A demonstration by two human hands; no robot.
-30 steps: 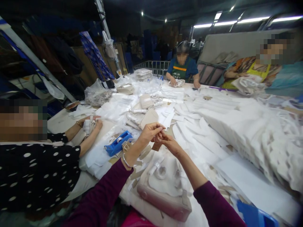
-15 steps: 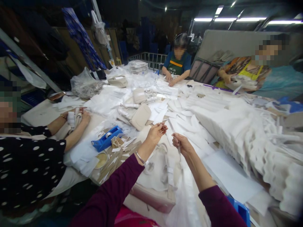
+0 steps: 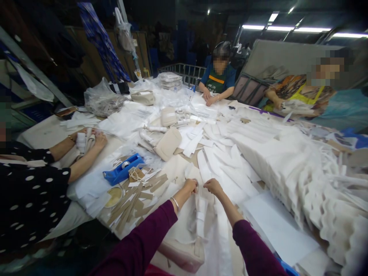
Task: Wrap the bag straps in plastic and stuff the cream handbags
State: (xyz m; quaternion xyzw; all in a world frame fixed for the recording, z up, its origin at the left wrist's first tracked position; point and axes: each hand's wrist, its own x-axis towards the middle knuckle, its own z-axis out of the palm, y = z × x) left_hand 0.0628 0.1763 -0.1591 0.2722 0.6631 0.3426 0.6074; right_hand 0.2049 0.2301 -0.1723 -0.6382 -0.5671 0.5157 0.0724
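My left hand (image 3: 190, 186), fingers closed, is at the upper end of a wrapped strap (image 3: 200, 216). A greyish ring-like part shows at its fingertips; what they grip is too small to make out. Just to the right, my right hand (image 3: 213, 186) is closed in a pinch, and anything in it is hidden. Below both hands a beige handbag (image 3: 184, 253) lies close to me, with thin white wrapping sheet over it. The strap lies across this bag, bound in white wrap.
Left of my hands are a blue tape dispenser (image 3: 124, 169), brown paper strips (image 3: 135, 201) and a round tape roll (image 3: 115, 196). Another beige bag (image 3: 168, 143) lies ahead. White padding (image 3: 287, 161) is heaped at right. Co-workers handle items at left, back and right.
Both hands have come down and nearer to the bag; the left hand now meets the strap's end. The pale strip hanging from my right hand no longer shows. The view has shifted slightly.
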